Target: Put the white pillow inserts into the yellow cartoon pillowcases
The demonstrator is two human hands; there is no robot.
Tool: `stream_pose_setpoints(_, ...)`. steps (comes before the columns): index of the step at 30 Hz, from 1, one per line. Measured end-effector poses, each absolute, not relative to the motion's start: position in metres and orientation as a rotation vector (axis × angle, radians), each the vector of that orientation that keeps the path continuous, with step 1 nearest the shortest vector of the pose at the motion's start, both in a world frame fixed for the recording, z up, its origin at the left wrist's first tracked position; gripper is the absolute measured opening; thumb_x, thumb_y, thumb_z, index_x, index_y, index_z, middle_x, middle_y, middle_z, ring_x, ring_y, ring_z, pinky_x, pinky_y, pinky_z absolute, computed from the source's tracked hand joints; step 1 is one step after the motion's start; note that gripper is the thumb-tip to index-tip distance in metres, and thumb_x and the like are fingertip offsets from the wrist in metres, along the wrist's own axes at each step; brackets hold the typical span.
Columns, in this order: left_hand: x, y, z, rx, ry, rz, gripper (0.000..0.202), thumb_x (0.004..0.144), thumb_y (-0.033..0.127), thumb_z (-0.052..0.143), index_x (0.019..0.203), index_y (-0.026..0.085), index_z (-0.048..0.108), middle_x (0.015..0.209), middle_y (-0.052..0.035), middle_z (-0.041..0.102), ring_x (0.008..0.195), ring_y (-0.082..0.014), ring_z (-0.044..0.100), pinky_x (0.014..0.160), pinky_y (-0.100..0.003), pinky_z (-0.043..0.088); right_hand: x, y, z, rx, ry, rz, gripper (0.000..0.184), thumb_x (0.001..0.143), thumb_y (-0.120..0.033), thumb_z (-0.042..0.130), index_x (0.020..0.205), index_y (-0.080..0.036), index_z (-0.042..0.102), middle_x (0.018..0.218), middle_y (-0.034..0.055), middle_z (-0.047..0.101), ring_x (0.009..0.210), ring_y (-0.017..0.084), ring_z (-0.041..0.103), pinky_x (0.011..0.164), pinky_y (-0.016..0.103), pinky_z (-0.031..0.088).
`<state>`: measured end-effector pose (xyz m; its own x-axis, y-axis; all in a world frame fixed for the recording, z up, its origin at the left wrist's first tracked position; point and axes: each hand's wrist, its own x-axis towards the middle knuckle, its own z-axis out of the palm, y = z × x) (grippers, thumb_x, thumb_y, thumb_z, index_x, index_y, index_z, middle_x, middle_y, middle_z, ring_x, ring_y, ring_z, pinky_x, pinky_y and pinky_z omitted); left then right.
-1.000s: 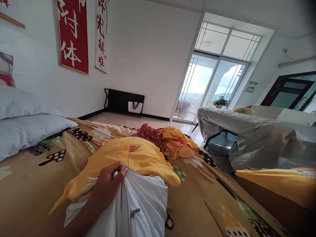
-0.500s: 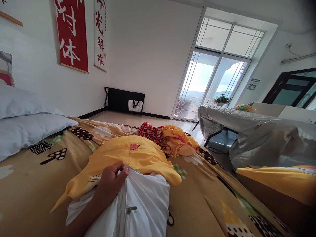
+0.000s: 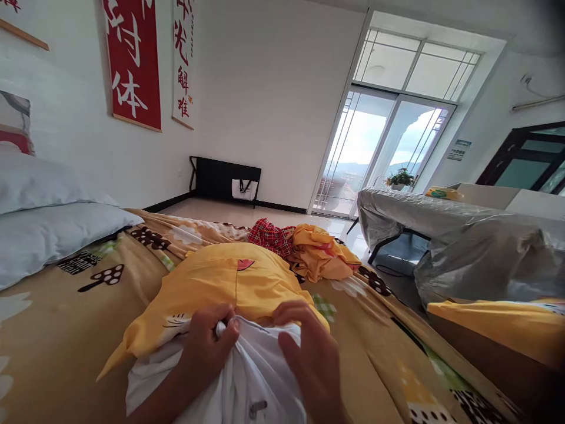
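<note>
Item: white fabric piece with a zip (image 3: 260, 371), lying on the tan printed bedspread (image 3: 375, 335), against the near side of the plump yellow fabric cover with a red patch (image 3: 203, 277). Grey metal zip pull (image 3: 258, 407) low on the white fabric piece.

Left hand (image 3: 210, 341): closed, thumb against curled fingers, pinching the upper edge of the white fabric piece.

Right hand (image 3: 311, 356): newly in view, absent half a second ago; thumb and bent fingers apart, held over the right part of the same piece, apparently gripping nothing; contact cannot be told.

Change: a one-handed hold gains a second hand nearby, so, by judgement, the fabric can now be worked from both sides.
</note>
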<state>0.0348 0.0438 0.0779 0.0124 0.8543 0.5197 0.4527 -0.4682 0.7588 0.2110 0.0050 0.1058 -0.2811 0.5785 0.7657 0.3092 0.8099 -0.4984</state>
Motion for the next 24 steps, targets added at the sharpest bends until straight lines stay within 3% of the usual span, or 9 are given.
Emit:
stream_pose_setpoints(2, 0.036, 0.039, 0.077, 1.954, 1.245, 1.56, 0.026, 0.078, 0.029, 0.041, 0.054, 0.02, 0.035, 0.051, 0.0044, 0.037, 0.05, -0.0103, 0.037, 0.049, -0.024, 0.03, 0.202, 0.023, 0.087, -0.722, -1.705, 0.556, 0.018, 0.087, -0.018, 0.042, 0.096, -0.02, 0.057, 0.087, 0.0045, 0.063, 0.084, 0.017, 0.061, 0.073, 0.027, 0.05)
stream_pose_setpoints(4, 0.036, 0.033, 0.077, 2.045, 1.154, 1.698, 0.025, 0.08, 0.023, 0.043, 0.055, 0.019, 0.037, 0.054, 0.0036, 0.04, 0.053, -0.0104, 0.04, 0.051, -0.024, 0.032, 0.193, 0.028, 0.068, -0.694, -1.764, 0.747, 0.034, 0.082, -0.014, 0.044, 0.113, -0.023, 0.056, 0.105, 0.0043, 0.065, 0.098, 0.017, 0.061, 0.085, 0.026, 0.05)
stream_pose_setpoints(7, 0.038, 0.019, 0.083, 2.325, 1.045, 1.891, 0.023, 0.078, 0.012, 0.046, 0.057, 0.017, 0.039, 0.056, 0.0028, 0.042, 0.059, -0.0114, 0.041, 0.061, -0.027, 0.033, 0.183, 0.02, 0.056, -0.626, -1.928, 0.782, 0.06, 0.08, -0.011, 0.044, 0.138, -0.026, 0.04, 0.136, 0.0034, 0.053, 0.124, 0.017, 0.049, 0.104, 0.028, 0.038)
stream_pose_setpoints(9, 0.041, 0.008, 0.088, 2.508, 1.049, 1.926, 0.02, 0.074, 0.005, 0.048, 0.059, 0.017, 0.041, 0.056, 0.0027, 0.045, 0.062, -0.0124, 0.042, 0.068, -0.032, 0.032, 0.18, 0.015, 0.061, -0.536, -2.012, 0.753, 0.061, 0.08, -0.013, 0.044, 0.14, -0.025, 0.038, 0.139, 0.0044, 0.05, 0.127, 0.018, 0.046, 0.107, 0.029, 0.036)
stream_pose_setpoints(14, 0.046, -0.007, 0.096, 2.631, 1.239, 1.914, 0.015, 0.073, 0.004, 0.046, 0.065, 0.017, 0.049, 0.075, -0.0036, 0.059, 0.083, -0.0204, 0.052, 0.079, -0.04, 0.031, 0.181, 0.01, 0.08, -0.446, -2.056, 0.846, 0.036, 0.089, -0.027, 0.036, 0.118, -0.024, 0.059, 0.115, 0.0045, 0.065, 0.108, 0.018, 0.059, 0.098, 0.03, 0.044)
stream_pose_setpoints(17, 0.043, -0.007, 0.098, 2.744, 1.383, 1.786, 0.012, 0.075, 0.007, 0.047, 0.068, 0.016, 0.052, 0.086, -0.0088, 0.06, 0.089, -0.0244, 0.051, 0.082, -0.045, 0.031, 0.185, 0.007, 0.075, -0.641, -1.952, 1.006, 0.029, 0.091, -0.035, 0.045, 0.112, -0.024, 0.061, 0.11, 0.0049, 0.065, 0.103, 0.017, 0.059, 0.093, 0.026, 0.045)
stream_pose_setpoints(20, 0.039, -0.006, 0.101, 2.741, 1.246, 1.658, 0.014, 0.076, 0.006, 0.045, 0.067, 0.015, 0.05, 0.081, -0.0085, 0.055, 0.083, -0.0222, 0.048, 0.077, -0.04, 0.035, 0.185, 0.007, 0.066, -0.656, -1.873, 1.105, 0.031, 0.088, -0.047, 0.05, 0.096, -0.022, 0.065, 0.09, 0.0037, 0.065, 0.088, 0.018, 0.059, 0.079, 0.024, 0.049)
stream_pose_setpoints(24, 0.041, -0.002, 0.104, 2.64, 1.139, 1.514, 0.016, 0.079, 0.007, 0.042, 0.066, 0.016, 0.043, 0.077, -0.005, 0.051, 0.076, -0.0183, 0.046, 0.07, -0.034, 0.034, 0.18, 0.013, 0.063, -0.652, -1.835, 1.151, 0.038, 0.086, -0.054, 0.049, 0.08, -0.019, 0.062, 0.074, 0.0018, 0.057, 0.074, 0.015, 0.053, 0.065, 0.023, 0.045)
